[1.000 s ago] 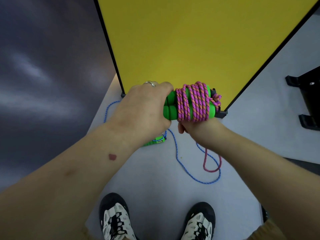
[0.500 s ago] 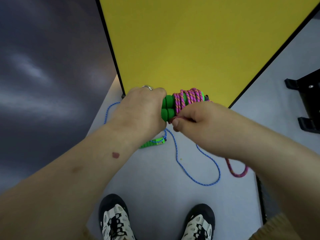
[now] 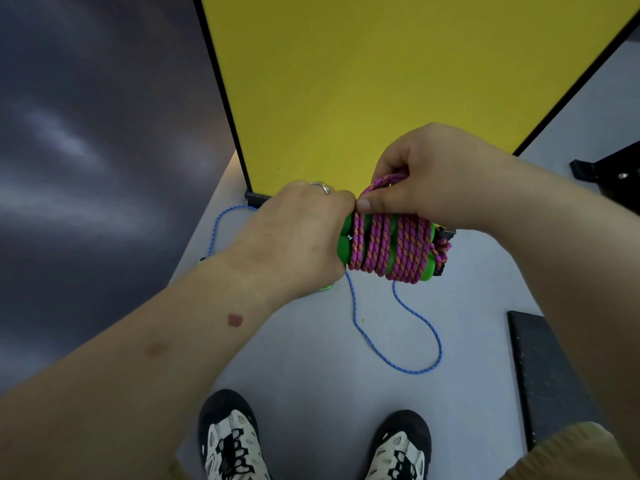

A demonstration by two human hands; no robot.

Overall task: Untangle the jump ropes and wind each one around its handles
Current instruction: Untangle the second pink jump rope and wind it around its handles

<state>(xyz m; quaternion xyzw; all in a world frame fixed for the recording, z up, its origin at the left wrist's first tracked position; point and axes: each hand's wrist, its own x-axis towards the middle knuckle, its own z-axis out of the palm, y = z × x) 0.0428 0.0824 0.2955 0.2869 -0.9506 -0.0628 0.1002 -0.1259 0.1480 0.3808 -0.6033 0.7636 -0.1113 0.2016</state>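
Note:
My left hand [image 3: 294, 240] grips the left end of two green handles [image 3: 344, 249] held side by side in the air. A pink-and-orange rope [image 3: 391, 249] is wound in several turns around them. My right hand [image 3: 426, 181] sits above the bundle and pinches the last loop of that pink rope between thumb and fingers, against the top of the handles. A blue rope [image 3: 415, 323] lies loose on the floor below, curving in a big loop. Its green handles are mostly hidden under my left wrist, only a small green bit [image 3: 325, 288] showing.
A yellow panel [image 3: 381, 81] with a black frame stands upright just beyond my hands. My two shoes [image 3: 228, 441] are on the pale grey floor [image 3: 311, 358]. A dark mat edge [image 3: 540, 375] lies at right, black equipment feet [image 3: 609, 171] at far right, and a dark wall at left.
My right hand has swung from under the bundle, across its front, to the top, carrying the pink rope. The pink tail that hung to the floor is now wound up.

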